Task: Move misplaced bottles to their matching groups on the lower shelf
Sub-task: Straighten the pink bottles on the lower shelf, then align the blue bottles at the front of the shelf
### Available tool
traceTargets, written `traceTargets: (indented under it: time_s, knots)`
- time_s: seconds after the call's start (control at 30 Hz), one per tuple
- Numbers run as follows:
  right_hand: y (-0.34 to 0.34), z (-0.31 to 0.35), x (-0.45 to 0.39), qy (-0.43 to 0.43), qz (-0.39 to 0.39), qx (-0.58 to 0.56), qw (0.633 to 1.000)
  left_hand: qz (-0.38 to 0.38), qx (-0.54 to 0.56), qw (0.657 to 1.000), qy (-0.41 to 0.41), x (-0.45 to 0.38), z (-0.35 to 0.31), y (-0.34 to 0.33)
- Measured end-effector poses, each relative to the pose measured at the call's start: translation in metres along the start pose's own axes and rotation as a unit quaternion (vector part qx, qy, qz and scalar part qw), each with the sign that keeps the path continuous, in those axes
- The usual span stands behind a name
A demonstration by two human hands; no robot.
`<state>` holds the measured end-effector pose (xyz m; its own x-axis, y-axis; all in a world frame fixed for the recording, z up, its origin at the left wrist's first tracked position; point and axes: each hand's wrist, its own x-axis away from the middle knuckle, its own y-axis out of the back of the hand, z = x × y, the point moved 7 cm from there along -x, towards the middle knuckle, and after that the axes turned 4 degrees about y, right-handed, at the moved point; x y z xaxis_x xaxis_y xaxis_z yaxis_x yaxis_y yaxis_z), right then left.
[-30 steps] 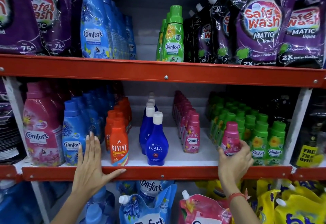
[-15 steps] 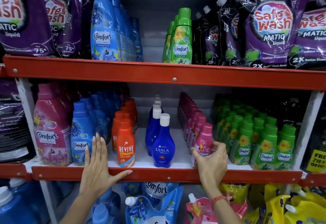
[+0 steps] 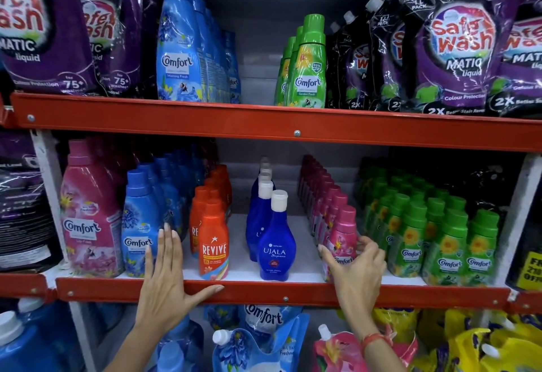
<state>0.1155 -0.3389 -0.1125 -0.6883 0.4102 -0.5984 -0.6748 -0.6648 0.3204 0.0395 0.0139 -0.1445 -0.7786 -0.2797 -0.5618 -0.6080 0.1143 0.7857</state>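
Observation:
A small pink Comfort bottle stands upright at the front of the pink row on the lower shelf. My right hand wraps around its lower half, thumb on the left and fingers on the right. Just to its right stand several green Comfort bottles. My left hand lies flat with its fingers spread on the red shelf edge, in front of the blue Comfort bottles, holding nothing.
Orange Revive bottles and blue Ujala bottles stand in rows mid-shelf, and a large pink Comfort bottle at the left. The upper shelf holds tall blue bottles, green bottles and purple Safe Wash pouches. Refill pouches sit below.
My right hand carried the pink bottle leftwards from in front of the green bottles to the front of the pink row. The left hand stayed on the shelf edge.

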Motion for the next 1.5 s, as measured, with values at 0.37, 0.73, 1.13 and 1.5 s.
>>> traceTargets:
  time_s: [0.37, 0.73, 1.13, 1.5]
  knots:
    - [-0.040, 0.122, 0.090, 0.159, 0.266, -0.276, 0.910, -0.021, 0.254, 0.967, 0.011, 0.010, -0.012, 0.015]
    - [-0.121, 0.132, 0.123, -0.123, 0.519, -0.325, 0.781, 0.166, 0.513, 0.814, 0.218, 0.015, 0.001, -0.004]
    - [-0.151, 0.128, 0.126, -0.138, 0.509, -0.309, 0.792, 0.229, 0.480, 0.824, 0.197, 0.012, 0.002, 0.005]
    - [-0.160, 0.138, 0.132, -0.134, 0.500, -0.306, 0.799, 0.203, 0.478, 0.829, 0.210, 0.010, 0.016, 0.010]
